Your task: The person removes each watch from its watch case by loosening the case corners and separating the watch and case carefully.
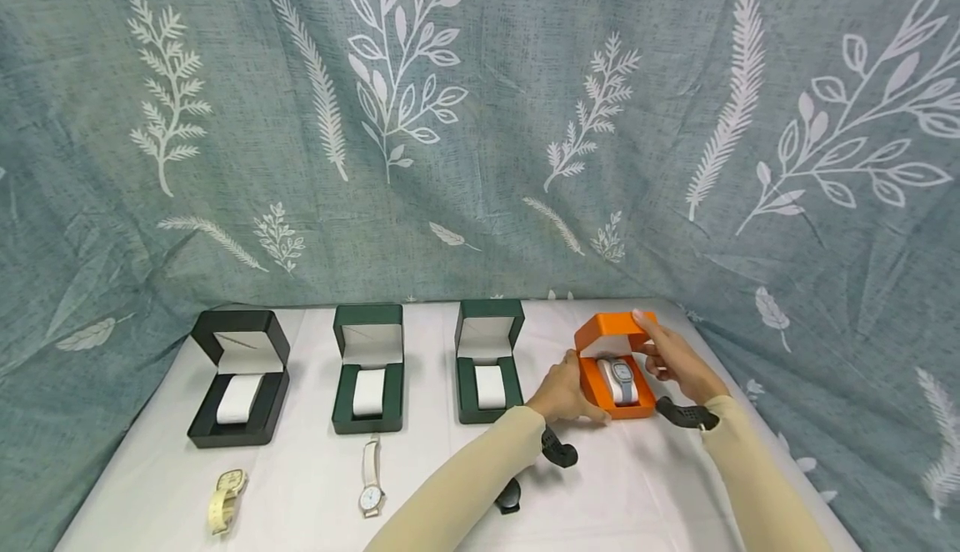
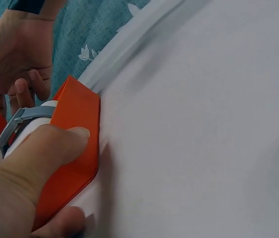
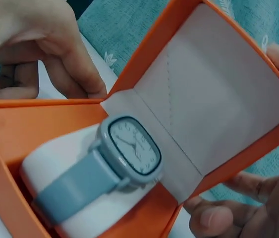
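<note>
Both forearms, in pale sleeves, reach forward and angle inward toward each other. The left hand point(image 1: 564, 395) lies low with its fingers curled and the thumb pressed flat. The right hand point(image 1: 675, 358) is raised higher, its forefinger stretched up and forward, the other fingers loosely bent beneath it.

Watch point(image 1: 619, 378) in rightmost box point(image 1: 592, 385) of four; two watches point(image 1: 371, 479) in front.

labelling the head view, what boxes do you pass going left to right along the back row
black box → green box → second green box → orange box, holding a grey-blue watch and gripped by both hands
</note>
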